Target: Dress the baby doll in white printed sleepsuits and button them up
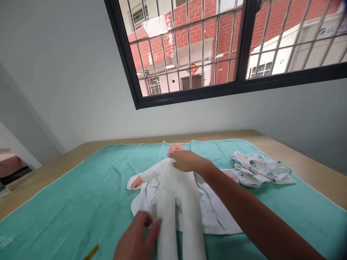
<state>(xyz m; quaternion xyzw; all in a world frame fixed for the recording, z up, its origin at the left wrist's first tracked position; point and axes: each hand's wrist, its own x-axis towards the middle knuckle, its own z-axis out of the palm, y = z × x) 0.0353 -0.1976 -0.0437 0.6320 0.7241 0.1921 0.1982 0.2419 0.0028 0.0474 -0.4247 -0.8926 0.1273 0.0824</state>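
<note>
A baby doll (179, 184) with a white body and legs lies on its back, its head (176, 147) away from me. Under it a white garment (217, 216) is spread on both sides. My right hand (187, 160) is at the doll's upper chest, just below the chin, with its fingers drawn together; what is between the fingertips is hidden. Low in the picture, my left hand (138, 236) is slightly blurred beside the doll's leg, thumb and forefinger apart, with nothing visible in it. The doll's bare hand (136, 182) rests to the left, on white cloth.
A teal cloth (89, 195) covers most of the wooden tabletop (311, 166). On the right lies a crumpled white printed baby garment (260, 169). A small yellowish-brown item (91, 252) shows at the bottom edge. Behind the table stands a wall with a barred window (187, 97).
</note>
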